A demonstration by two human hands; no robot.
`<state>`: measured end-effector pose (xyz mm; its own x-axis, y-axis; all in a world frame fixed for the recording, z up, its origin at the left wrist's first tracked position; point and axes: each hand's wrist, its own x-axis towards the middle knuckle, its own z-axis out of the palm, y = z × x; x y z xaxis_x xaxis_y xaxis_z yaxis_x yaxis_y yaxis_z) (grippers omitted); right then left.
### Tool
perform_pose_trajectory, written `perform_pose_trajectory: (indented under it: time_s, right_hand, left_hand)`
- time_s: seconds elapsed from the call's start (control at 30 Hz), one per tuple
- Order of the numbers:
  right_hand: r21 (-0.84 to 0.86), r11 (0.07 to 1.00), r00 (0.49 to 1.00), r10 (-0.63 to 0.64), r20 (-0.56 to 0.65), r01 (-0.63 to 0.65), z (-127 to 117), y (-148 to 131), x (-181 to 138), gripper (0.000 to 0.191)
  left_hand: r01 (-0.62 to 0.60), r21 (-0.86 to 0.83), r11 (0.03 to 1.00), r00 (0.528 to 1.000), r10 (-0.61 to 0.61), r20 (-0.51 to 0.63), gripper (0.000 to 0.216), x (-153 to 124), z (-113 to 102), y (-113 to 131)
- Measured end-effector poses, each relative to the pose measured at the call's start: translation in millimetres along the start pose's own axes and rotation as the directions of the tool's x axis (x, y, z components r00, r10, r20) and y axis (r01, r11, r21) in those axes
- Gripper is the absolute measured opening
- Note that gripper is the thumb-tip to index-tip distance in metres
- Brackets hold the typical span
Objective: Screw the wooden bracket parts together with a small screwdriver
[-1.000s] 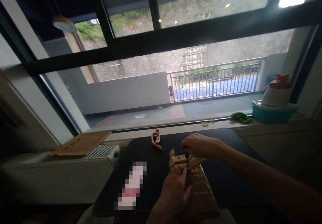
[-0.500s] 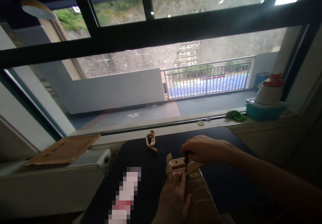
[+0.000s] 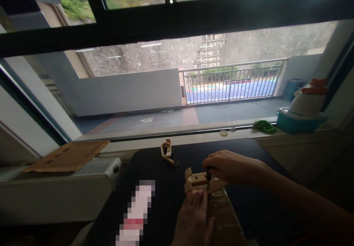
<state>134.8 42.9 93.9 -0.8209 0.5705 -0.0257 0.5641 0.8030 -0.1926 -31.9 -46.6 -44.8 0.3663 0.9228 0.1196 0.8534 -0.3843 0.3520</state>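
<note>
My right hand (image 3: 224, 166) is closed around the dark handle of a screwdriver (image 3: 208, 177), held upright with its tip down at a pale wooden frame (image 3: 199, 179). The frame lies at the far end of a tape-covered cardboard box (image 3: 225, 211). My left hand (image 3: 195, 212) rests on the box, its fingers together and holding the near edge of the frame. Those fingertips hide part of the wood. A second, smaller wooden piece (image 3: 167, 153) with a curved end sits farther back on the dark table, with several screws (image 3: 177, 163) beside it.
The dark table (image 3: 149, 168) stands against a window sill. On the sill are a roll of tape (image 3: 224, 132), a green cloth (image 3: 264, 126) and a teal box (image 3: 300, 120) bearing a white bottle (image 3: 309, 98). Brown cardboard (image 3: 69, 155) lies over a radiator (image 3: 96, 167) at left.
The view has shifted slightly, so most things sit a little differently in the picture. Both hands keep the same hold, with the screwdriver still upright at the wooden frame.
</note>
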Motion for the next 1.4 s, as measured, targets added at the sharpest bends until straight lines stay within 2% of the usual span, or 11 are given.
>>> perform_pose_trajectory:
  time_s: [0.17,0.5,0.7,1.0,1.4]
  right_hand:
    - [-0.011,1.0,1.0,0.009,0.008,-0.009,4.5,5.1,3.1,0.022]
    - [-0.07,0.998,0.998,0.008,0.055,-0.004,-10.8,-1.8,-3.5,0.021]
    - [0.001,1.0,0.999,-0.02,0.037,0.02,-4.8,-1.8,-0.4,0.022]
    - [-0.02,1.0,1.0,0.022,0.013,-0.021,4.1,4.3,5.1,0.023]
    - [-0.07,0.998,0.994,0.003,0.11,0.005,-16.9,-1.7,0.4,0.022]
  left_hand:
    - [0.036,-0.006,0.999,0.999,-0.035,0.037,0.052,-0.4,-4.7,6.0]
    - [0.012,0.029,1.0,1.0,-0.012,0.009,0.053,-0.9,-5.0,7.2]
    - [0.032,0.019,0.999,0.999,-0.032,0.034,0.053,-0.8,-7.9,10.2]
    - [0.041,0.028,0.999,0.998,-0.042,0.04,0.053,-0.5,-7.8,10.0]
    - [0.03,0.021,0.999,0.999,-0.03,0.015,0.053,-1.3,-6.4,9.4]
